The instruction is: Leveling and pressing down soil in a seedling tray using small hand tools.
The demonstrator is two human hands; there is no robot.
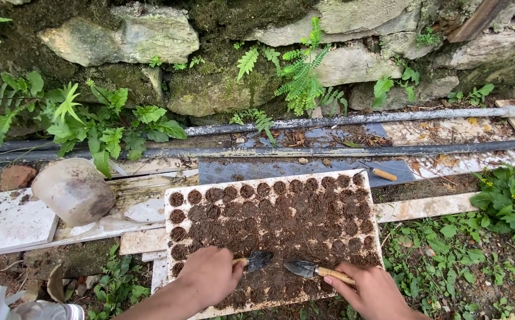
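Observation:
A white seedling tray (172, 220) with several round cells lies flat in front of me, its cells filled and partly buried under dark soil (281, 222). My left hand (210, 274) rests on the tray's near edge and grips a small wooden-handled trowel (256, 260), blade pointing right onto the soil. My right hand (373, 290) holds a second small trowel (316, 271) by its wooden handle, blade pointing left. The two blades nearly meet over the tray's near middle.
A third small wooden-handled tool (379, 172) lies on a board behind the tray. A soil-stained round pot (73, 189) lies tipped at left on white boards. Two pipes (328, 121) run along a mossy stone wall with ferns. Weeds grow at right.

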